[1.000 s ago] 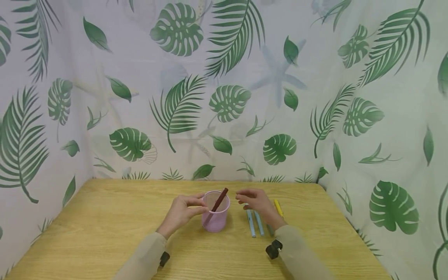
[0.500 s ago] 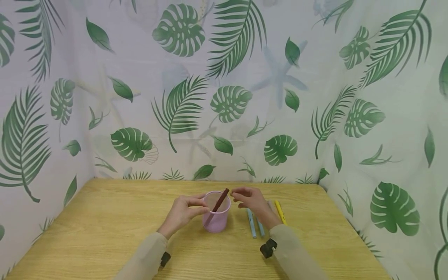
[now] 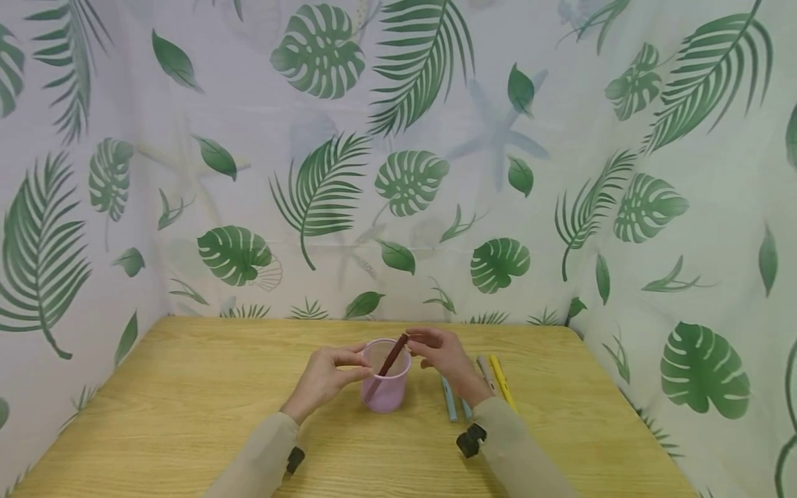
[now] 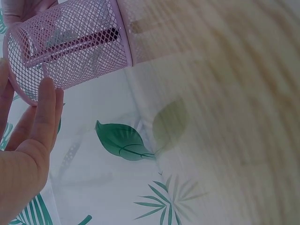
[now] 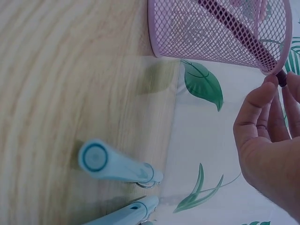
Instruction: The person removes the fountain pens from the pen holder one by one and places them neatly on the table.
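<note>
A pink mesh pen holder [image 3: 386, 395] stands upright on the table, with a dark red pen [image 3: 393, 356] leaning inside it toward the right rim. My left hand [image 3: 326, 379] grips the holder's left side near the top; in the left wrist view its thumb and fingers [image 4: 46, 110] lie about the rim. At the right rim, my right hand [image 3: 445, 356] has its thumb and fingertips on either side of the pen's protruding top. The right wrist view shows this pen end [image 5: 281, 77] pinched between them.
Under and beside the right forearm lie light blue pens [image 3: 449, 401], a grey pen [image 3: 484, 370] and a yellow pen [image 3: 503, 382]. A leaf-printed cloth [image 3: 398, 283] hangs behind the wooden table [image 3: 236, 373] and at both sides.
My right hand has moved left from beside the holder to the dark red pen's top, uncovering more of the grey and yellow pens. The left hand stays on the holder.
</note>
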The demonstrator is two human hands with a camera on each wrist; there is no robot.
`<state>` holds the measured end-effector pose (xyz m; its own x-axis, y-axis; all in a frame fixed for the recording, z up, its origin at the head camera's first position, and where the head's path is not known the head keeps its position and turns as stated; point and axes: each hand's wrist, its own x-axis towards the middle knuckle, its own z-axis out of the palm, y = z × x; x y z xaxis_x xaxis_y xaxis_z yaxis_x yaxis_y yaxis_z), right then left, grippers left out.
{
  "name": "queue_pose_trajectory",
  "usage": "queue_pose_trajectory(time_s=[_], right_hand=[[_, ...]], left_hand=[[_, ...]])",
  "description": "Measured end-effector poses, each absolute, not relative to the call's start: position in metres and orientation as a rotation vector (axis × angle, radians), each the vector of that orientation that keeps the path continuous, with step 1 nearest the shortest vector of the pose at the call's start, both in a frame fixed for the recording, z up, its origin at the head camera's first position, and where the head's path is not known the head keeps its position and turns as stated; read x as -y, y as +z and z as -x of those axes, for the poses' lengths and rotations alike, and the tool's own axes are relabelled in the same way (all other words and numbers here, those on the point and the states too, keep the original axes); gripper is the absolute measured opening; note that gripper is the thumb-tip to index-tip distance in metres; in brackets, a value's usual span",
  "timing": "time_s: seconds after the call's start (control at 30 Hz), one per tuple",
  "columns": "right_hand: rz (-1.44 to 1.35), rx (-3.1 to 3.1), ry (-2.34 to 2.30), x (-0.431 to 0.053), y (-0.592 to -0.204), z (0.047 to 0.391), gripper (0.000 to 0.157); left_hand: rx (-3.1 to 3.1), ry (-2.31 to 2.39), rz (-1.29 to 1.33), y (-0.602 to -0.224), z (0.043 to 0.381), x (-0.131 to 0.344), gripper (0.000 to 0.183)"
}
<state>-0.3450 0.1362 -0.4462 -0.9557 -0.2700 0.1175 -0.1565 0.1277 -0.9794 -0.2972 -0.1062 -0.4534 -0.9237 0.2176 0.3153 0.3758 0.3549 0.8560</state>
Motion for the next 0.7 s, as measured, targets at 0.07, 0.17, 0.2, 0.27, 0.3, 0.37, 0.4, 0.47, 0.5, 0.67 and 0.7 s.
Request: queue_pose_trajectory(time_s=[0.07,0.17,0.2,0.27,0.3,0.37,0.4,0.47,0.5,0.67,0.7], right_hand=[[0.424,-2.3,-1.971,-0.135,-0.445,0.345,0.03],[0.406,-2.318,-1.971,-0.134,-0.443,0.344,0.026],[0.401,-2.323,-1.973,-0.133,-0.443,0.344,0.025],[0.399,-2.342,-1.975,-0.132,-0.442,0.344,0.025],[0.398,-2.355,-1.973,-0.132,-0.442,0.344,0.025],[0.409,-2.382,-1.964,-0.13,-0.442,0.344,0.025],[0.418,-2.399,-1.957,-0.13,-0.442,0.344,0.025],[0.444,-2.437,-1.939,-0.128,-0.443,0.343,0.025],[0.457,-2.452,-1.931,-0.127,-0.443,0.343,0.026],[0.493,-2.431,-1.933,-0.124,-0.438,0.339,0.028],[0.499,-2.418,-1.937,-0.124,-0.436,0.337,0.028]], left_hand=[[2.464,-1.62,0.537,-0.453,0.298,0.106,0.016],[2.464,-1.624,0.531,-0.452,0.297,0.106,0.014],[2.459,-1.627,0.535,-0.451,0.296,0.105,0.013],[2.449,-1.641,0.541,-0.446,0.292,0.104,0.011],[2.445,-1.644,0.546,-0.442,0.29,0.103,0.011],[2.442,-1.651,0.554,-0.434,0.283,0.102,0.01],[2.443,-1.653,0.556,-0.43,0.279,0.101,0.01],[2.445,-1.64,0.569,-0.424,0.274,0.1,0.01],[2.445,-1.631,0.574,-0.422,0.272,0.1,0.01],[2.435,-1.625,0.589,-0.422,0.27,0.101,0.01],[2.438,-1.628,0.587,-0.422,0.27,0.101,0.01]])
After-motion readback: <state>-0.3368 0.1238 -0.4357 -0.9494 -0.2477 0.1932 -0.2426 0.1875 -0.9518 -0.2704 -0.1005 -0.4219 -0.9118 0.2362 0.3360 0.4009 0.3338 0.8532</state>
